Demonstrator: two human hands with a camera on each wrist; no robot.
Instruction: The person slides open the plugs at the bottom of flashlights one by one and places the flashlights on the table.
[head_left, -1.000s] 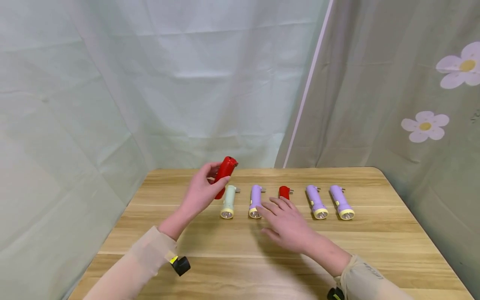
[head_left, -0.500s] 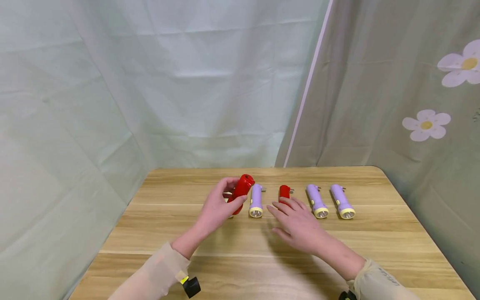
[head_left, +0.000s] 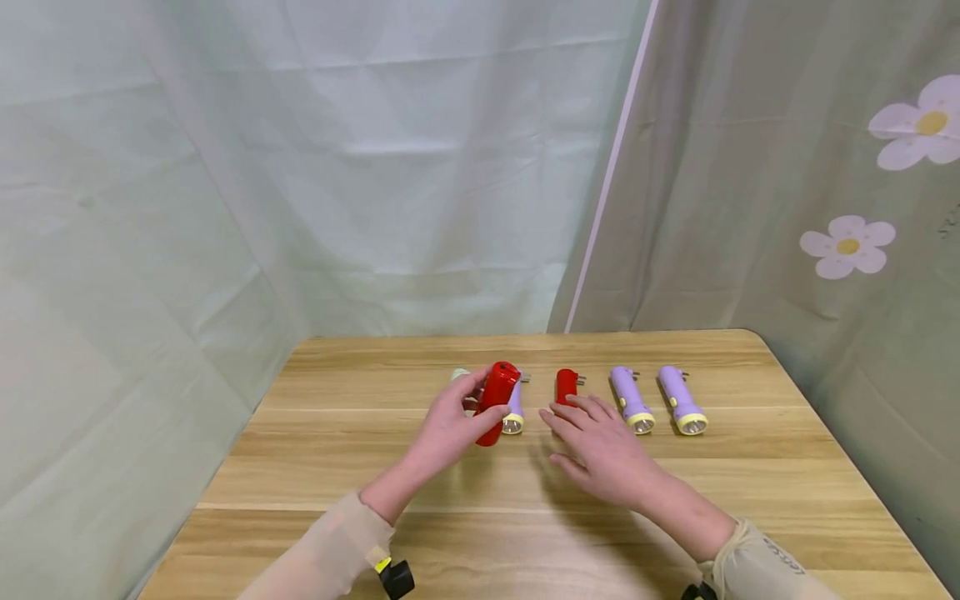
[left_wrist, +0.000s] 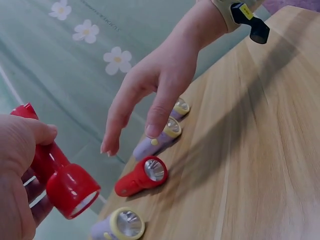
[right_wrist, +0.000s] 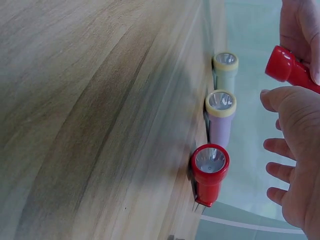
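Note:
My left hand (head_left: 452, 423) grips a red flashlight (head_left: 497, 403) by its body, lifted above the table with the lens end down. In the left wrist view the held flashlight (left_wrist: 64, 180) shows its wide head clear of the wood. Behind it in the head view, a green flashlight (head_left: 460, 373) and a purple flashlight (head_left: 513, 422) are partly covered. My right hand (head_left: 603, 450) hovers with fingers spread over a second red flashlight (head_left: 567, 385), holding nothing. That red flashlight (right_wrist: 210, 170) lies on the table below the hand in the right wrist view.
Two more purple flashlights, one at the far right (head_left: 682, 400) and one beside it (head_left: 632, 398), lie in the same row. The wooden table (head_left: 480, 533) reaches back to a pale curtain (head_left: 420, 167) with printed flowers at right.
My left hand has carried the red flashlight right and downward, from beside the green flashlight to in front of the left purple one. My right hand has shifted slightly right.

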